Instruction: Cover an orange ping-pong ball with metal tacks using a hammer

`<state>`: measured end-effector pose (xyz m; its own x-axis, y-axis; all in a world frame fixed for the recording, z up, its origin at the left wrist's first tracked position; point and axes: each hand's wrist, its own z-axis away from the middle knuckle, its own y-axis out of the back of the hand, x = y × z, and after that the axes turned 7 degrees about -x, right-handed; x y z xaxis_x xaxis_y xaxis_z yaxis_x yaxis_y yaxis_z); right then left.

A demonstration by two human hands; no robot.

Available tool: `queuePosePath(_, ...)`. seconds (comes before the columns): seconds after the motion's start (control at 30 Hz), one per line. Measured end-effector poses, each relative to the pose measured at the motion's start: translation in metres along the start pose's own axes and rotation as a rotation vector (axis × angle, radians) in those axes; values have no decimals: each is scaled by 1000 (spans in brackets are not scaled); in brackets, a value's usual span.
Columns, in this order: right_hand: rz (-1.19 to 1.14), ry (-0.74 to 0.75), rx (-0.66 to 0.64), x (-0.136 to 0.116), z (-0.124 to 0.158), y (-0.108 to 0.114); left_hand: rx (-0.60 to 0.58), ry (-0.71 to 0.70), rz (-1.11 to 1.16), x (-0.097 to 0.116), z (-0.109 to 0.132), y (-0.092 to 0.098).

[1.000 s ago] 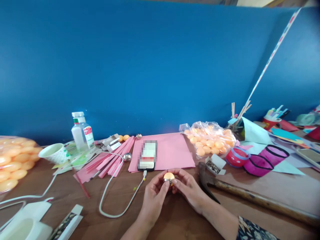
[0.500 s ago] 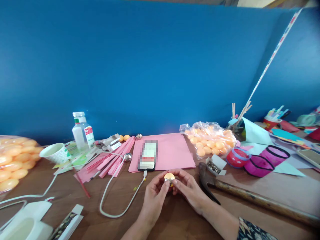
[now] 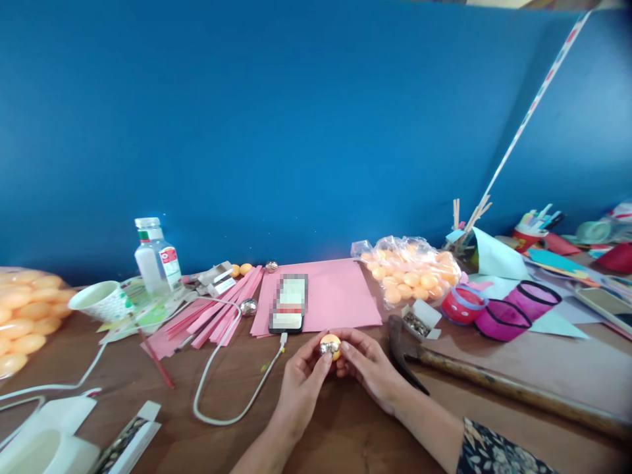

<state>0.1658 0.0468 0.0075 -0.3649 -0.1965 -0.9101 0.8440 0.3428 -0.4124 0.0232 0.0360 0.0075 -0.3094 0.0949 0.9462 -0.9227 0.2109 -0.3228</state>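
Note:
Both my hands meet low in the middle of the wooden table [image 3: 162,368]. My left hand [image 3: 302,385] and my right hand [image 3: 369,368] pinch a small orange ball [image 3: 332,342] between their fingertips. A shiny silver piece sits on the ball's near side. The fingers of both hands are closed round the ball. Just behind it lies a phone [image 3: 289,313] on a sheet of pink paper [image 3: 336,296], with a white cable [image 3: 222,388] plugged into it.
A hammer [image 3: 474,375] lies right of my hands beside a small box of silver pins [image 3: 419,321]. Bags of orange balls [image 3: 409,273] sit at the right and the far left [image 3: 24,316]. Pink strips [image 3: 212,309], a bottle [image 3: 155,260], a cup [image 3: 101,301] and magenta rings [image 3: 513,309] crowd the back.
The ball has turned in my fingers, so the silver piece now shows more on its near side. My head shifted slightly, and the hands stay in the same spot.

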Motion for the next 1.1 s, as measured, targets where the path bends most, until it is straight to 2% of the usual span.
queuePosePath(0.27,-6,3,28,1,-1,0,-1,27,110,-6,-1,0)
queuePosePath(0.5,-25,1,27,0,0,-2,22,14,57,-5,-1,-1)
queuePosePath(0.7,-51,10,31,2,-2,-1,-49,-55,-34,-5,-3,0)
queuePosePath(0.83,119,46,76,-1,-3,1,-21,-66,-110,-6,-4,1)
queuePosePath(0.97,389,187,190,-16,-2,9,65,-7,-84,-5,-4,1)
queuePosePath(1.1,690,304,214,-33,3,16,117,14,-30,-5,-4,0)
